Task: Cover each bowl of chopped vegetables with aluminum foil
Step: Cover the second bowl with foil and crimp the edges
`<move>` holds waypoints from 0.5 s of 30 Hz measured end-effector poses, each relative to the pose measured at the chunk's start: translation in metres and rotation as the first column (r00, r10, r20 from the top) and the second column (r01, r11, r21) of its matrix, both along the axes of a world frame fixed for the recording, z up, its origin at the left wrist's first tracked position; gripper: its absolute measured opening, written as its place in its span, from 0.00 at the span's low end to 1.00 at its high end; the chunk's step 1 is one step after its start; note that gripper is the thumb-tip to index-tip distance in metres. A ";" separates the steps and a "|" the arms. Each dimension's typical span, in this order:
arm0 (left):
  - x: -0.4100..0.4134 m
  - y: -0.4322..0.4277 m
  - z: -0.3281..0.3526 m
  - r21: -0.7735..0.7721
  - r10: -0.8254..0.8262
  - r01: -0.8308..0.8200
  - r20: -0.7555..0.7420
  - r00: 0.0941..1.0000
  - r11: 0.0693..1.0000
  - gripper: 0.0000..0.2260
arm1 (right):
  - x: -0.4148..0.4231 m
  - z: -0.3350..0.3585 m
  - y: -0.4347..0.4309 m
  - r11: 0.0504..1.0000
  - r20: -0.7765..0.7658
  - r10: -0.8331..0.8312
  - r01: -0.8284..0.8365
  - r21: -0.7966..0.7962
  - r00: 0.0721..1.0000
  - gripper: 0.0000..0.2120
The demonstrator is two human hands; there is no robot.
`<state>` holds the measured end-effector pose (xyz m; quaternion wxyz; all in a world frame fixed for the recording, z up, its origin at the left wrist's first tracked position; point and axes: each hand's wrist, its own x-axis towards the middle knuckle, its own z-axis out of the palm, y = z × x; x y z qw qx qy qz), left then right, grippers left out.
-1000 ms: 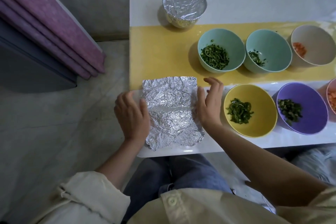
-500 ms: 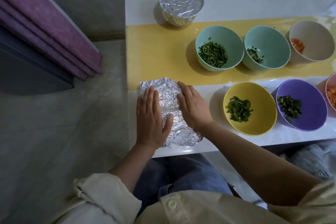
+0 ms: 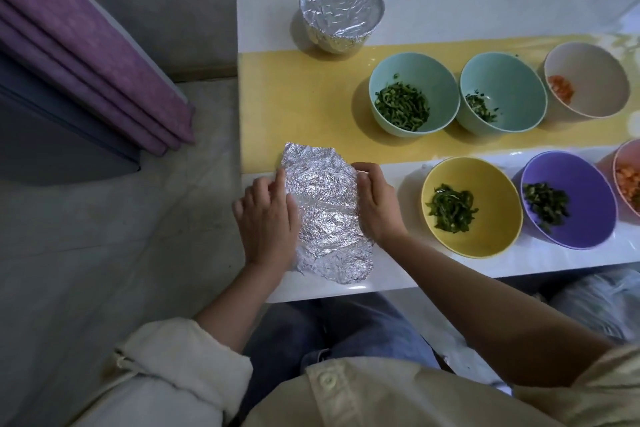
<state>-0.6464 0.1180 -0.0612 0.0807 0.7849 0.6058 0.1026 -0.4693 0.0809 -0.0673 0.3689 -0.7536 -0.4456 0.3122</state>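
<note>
Crumpled silver aluminium foil sheet lies flat just left of the yellow bowl of green strips (not yet covered). The left hand and right hand flank its edges, fingers bent, probably smoothing it; whether they pinch it is unclear.

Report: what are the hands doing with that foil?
Left hand and right hand rest on side edges of foil sheet, flat on table. Covered bowl done. Yellow bowl nearest, uncovered. Nothing in the way.
</note>
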 end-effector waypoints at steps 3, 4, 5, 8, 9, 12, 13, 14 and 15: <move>0.005 0.020 0.007 -0.021 -0.107 0.109 0.060 0.992 0.994 0.25 | -0.012 0.000 -0.008 0.974 -0.098 -0.224 0.225 0.004 0.970 0.14; 0.008 0.024 0.010 -0.030 -0.138 0.141 0.085 0.987 0.990 0.26 | -0.016 0.000 -0.012 0.951 -0.151 -0.306 0.309 -0.006 0.940 0.14; 0.011 0.028 0.012 -0.035 -0.165 0.170 0.101 0.981 0.985 0.26 | -0.021 -0.002 -0.013 0.918 -0.207 -0.390 0.396 -0.013 0.897 0.14; 0.023 0.030 0.013 -0.047 -0.223 0.229 0.115 0.968 0.972 0.28 | -0.036 -0.005 -0.017 0.826 -0.325 -0.553 0.556 -0.094 0.767 0.14; 0.026 0.028 0.012 -0.058 -0.230 0.237 0.100 0.968 0.970 0.28 | -0.039 -0.007 -0.018 0.810 -0.358 -0.577 0.571 -0.133 0.734 0.14; 0.028 0.014 0.006 -0.041 -0.218 0.218 0.013 0.976 0.975 0.28 | -0.041 -0.006 -0.023 0.801 -0.442 -0.594 0.544 -0.250 0.673 0.19; 0.028 0.008 0.005 -0.024 -0.194 0.194 -0.002 0.981 0.981 0.27 | -0.038 -0.003 -0.023 0.802 -0.446 -0.595 0.531 -0.274 0.668 0.24; 0.028 0.002 0.005 -0.005 -0.167 0.167 -0.005 0.986 0.986 0.27 | -0.034 0.000 -0.024 0.814 -0.428 -0.580 0.518 -0.263 0.693 0.28; 0.029 -0.003 0.005 0.010 -0.141 0.141 -0.001 0.990 0.990 0.27 | -0.030 0.002 -0.024 0.835 -0.388 -0.550 0.506 -0.218 0.740 0.30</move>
